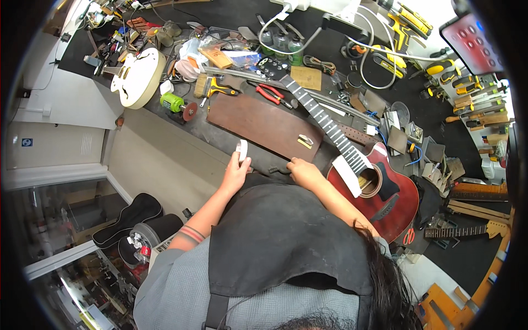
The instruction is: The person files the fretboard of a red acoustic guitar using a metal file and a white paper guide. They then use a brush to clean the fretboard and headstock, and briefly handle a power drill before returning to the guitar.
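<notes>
My left hand [236, 171] is closed on a white roll of tape [243, 145] at the near edge of the bench. My right hand [305, 173] is by the same edge, fingers curled together; what they hold, if anything, is hidden. A small dark piece [279, 170] lies beside its fingertips. Right of that hand, a red acoustic guitar [404, 206] rests on the bench, its neck pointing to the far left. White strips [346, 177] cover its top beside the fretboard end. No strings can be made out on it.
A brown board [258, 124] lies ahead of my hands, with a small metal piece [305, 141] on it. Beyond are red pliers [268, 94], a brush [212, 88] and a green rotary tool [173, 103]. A cream guitar [137, 77] lies far left; red scissors [408, 236] sit near right.
</notes>
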`<state>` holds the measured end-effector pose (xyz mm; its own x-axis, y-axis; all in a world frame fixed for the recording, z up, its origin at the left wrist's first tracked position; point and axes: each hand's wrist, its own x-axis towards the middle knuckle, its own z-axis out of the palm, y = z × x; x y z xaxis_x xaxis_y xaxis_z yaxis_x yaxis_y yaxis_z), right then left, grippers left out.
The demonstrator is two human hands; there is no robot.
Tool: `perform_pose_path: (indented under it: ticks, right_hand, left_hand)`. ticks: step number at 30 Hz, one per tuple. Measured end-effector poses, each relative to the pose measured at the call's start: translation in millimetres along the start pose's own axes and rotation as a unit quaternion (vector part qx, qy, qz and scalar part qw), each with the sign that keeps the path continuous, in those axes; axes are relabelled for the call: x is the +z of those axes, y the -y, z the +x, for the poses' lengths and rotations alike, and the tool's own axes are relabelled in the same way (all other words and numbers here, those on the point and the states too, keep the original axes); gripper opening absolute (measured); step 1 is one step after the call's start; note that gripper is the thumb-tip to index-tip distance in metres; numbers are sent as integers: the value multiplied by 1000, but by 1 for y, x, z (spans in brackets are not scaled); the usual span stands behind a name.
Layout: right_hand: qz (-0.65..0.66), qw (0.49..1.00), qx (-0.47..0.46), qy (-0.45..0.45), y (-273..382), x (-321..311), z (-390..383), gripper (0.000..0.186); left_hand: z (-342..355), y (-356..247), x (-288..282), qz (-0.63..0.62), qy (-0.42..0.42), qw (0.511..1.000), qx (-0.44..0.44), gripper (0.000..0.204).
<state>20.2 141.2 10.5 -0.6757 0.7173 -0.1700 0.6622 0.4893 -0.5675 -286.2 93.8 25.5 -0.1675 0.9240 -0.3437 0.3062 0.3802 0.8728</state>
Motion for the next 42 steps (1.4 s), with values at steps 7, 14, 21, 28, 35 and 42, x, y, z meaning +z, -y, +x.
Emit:
perform_pose_path:
  ticks: [7,14,21,28,35,42]
  right_hand:
    - [-111,988,93,60,9,64,32,16]
    - [-56,985,159,43,47,63,33,23]
    - [-1,969,240,-59,74,43,112,23]
    - [-116,956,212,-165,29,-24,257,15]
    - [-137,938,254,-191,15,-48,306,18]
    - [-125,940,225,-223,26,-22,268,28]
  left_hand:
    - [26,41,-67,-15,34,999,12,26]
    - [45,106,-142,-47,16,999,-16,26]
    - [88,100,-190,-6,-108,994,25,33]
    - [105,84,-210,36,-53,994,85,29]
    - [113,79,-202,125,21,976,177,25]
    - [142,53,-154,175,136,939,263,27]
